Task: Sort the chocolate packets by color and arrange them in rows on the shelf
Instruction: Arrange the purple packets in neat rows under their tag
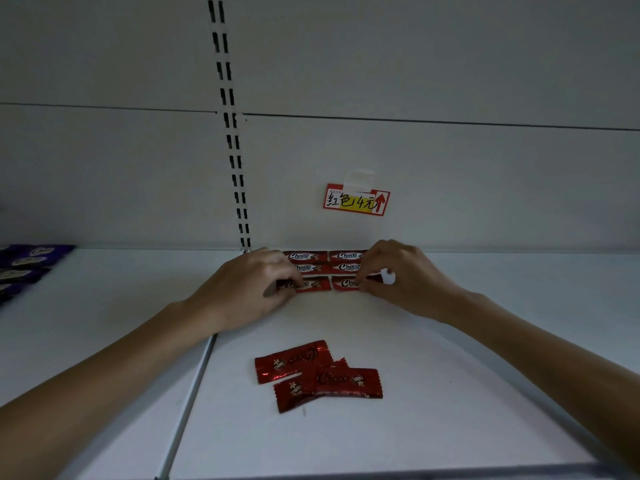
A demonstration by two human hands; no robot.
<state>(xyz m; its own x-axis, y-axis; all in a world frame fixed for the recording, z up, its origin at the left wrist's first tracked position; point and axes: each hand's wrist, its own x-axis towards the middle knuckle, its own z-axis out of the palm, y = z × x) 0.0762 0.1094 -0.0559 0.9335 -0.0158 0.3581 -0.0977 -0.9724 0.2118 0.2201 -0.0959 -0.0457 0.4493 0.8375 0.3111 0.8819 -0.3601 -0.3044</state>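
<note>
Several red Choco packets lie in two columns against the back wall of the white shelf (pixel 450 341). My left hand (pixel 249 289) pinches the front left red packet (pixel 313 285) at its left end. My right hand (pixel 398 275) pinches the front right red packet (pixel 344 283) at its right end. Both packets lie flat on the shelf, just in front of the rows behind them (pixel 323 261). Three loose red packets (pixel 318 374) overlap in a small heap nearer to me.
Purple packets (pixel 26 263) lie in rows at the far left on the neighbouring shelf section. A red and yellow price label (pixel 356 199) is taped to the back wall. A slotted upright (pixel 232 133) and a seam (pixel 194 393) divide the two sections.
</note>
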